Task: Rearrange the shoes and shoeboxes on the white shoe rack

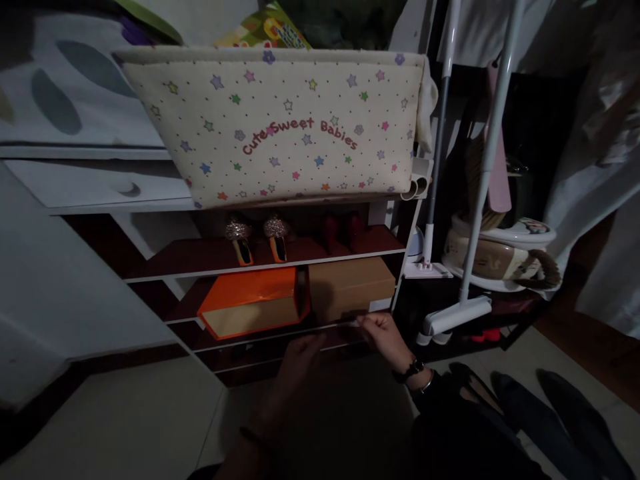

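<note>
My right hand, with a dark watch and a bracelet at the wrist, is closed in a pinch in front of the lower shelf edge. A small pale bit shows at its fingertips, too faint to name. To its left, my left hand is in shadow with its fingers curled together. Whatever it holds, if anything, is hidden. Just beyond both hands, a brown cardboard box and an orange box lie side by side on a shelf of the shoe rack.
Glittery shoes and red shoes stand on the shelf above. A star-print fabric basket overhangs the rack. At right are a white-handled mop, a patterned pot and dark shoes on the tiled floor.
</note>
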{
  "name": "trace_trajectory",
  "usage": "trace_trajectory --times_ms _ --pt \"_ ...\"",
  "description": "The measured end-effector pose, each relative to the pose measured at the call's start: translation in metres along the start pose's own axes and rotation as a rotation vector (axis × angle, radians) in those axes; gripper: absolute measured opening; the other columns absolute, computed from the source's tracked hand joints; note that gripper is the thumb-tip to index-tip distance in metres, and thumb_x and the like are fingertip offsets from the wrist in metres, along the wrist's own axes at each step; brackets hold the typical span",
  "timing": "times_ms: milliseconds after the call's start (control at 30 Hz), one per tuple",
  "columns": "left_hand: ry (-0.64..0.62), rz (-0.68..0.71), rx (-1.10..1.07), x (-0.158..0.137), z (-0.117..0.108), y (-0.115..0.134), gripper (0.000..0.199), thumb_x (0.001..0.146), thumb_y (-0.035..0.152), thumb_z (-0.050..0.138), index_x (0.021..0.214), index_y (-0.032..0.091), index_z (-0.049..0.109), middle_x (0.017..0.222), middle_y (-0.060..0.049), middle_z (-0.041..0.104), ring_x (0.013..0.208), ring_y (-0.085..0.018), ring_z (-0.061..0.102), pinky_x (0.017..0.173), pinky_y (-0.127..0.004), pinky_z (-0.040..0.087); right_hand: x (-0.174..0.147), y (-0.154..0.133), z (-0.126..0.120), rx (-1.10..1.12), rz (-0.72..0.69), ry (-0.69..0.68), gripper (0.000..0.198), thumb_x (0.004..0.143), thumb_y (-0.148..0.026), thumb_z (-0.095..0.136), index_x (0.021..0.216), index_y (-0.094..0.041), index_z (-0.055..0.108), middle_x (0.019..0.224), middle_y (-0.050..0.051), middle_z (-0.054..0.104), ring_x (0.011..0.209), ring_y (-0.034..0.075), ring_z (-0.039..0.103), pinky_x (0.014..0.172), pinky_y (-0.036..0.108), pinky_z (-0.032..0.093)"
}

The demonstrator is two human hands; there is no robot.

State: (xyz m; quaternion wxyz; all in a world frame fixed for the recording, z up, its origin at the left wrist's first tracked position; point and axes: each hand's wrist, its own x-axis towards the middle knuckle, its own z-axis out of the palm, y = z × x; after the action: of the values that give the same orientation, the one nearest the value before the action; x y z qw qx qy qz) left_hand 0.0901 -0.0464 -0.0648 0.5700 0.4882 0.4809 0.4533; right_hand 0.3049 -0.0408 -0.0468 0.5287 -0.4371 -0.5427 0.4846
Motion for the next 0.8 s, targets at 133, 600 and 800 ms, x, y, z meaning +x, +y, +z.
trace_trajectory --times_ms 133,600,800 --pt "0.064 0.000 -0.013 0.002 -0.004 0.001 0.060 0.070 0.066 0.079 0.058 0.020 0.043 0.051 0.007 0.034 0.048 -0.006 0.031 0.048 -0.022 0.021 0.000 0.002 -0.013 -0.177 -0.132 0.113 0.061 0.087 -0.067 0.060 0.053 -0.024 0.033 0.051 -0.008 0.028 0.052 0.008 0.024 0.052 0.026 0.021" --pt "0.118 -0.074 -0.618 0.024 0.035 -0.005 0.028 0.068 0.011 0.078 0.088 0.020 0.061 0.099 -0.003 0.069 0.095 -0.020 0.069 0.093 -0.040 0.056 0.019 -0.010 -0.020 -1.258 -0.641 0.133 0.073 0.095 -0.031 0.065 0.161 -0.018 0.036 0.158 0.018 0.047 0.153 0.037 0.033 0.126 0.067 0.017" --pt "0.095 -0.119 -0.722 0.020 0.038 -0.026 0.033 0.068 0.018 0.080 0.096 0.022 0.064 0.106 -0.004 0.070 0.112 -0.026 0.069 0.103 -0.045 0.050 0.014 -0.011 -0.026 -1.387 -0.602 0.128 0.090 0.089 -0.034 0.077 0.165 -0.022 0.030 0.160 0.022 0.044 0.154 0.038 0.034 0.124 0.073 0.016"
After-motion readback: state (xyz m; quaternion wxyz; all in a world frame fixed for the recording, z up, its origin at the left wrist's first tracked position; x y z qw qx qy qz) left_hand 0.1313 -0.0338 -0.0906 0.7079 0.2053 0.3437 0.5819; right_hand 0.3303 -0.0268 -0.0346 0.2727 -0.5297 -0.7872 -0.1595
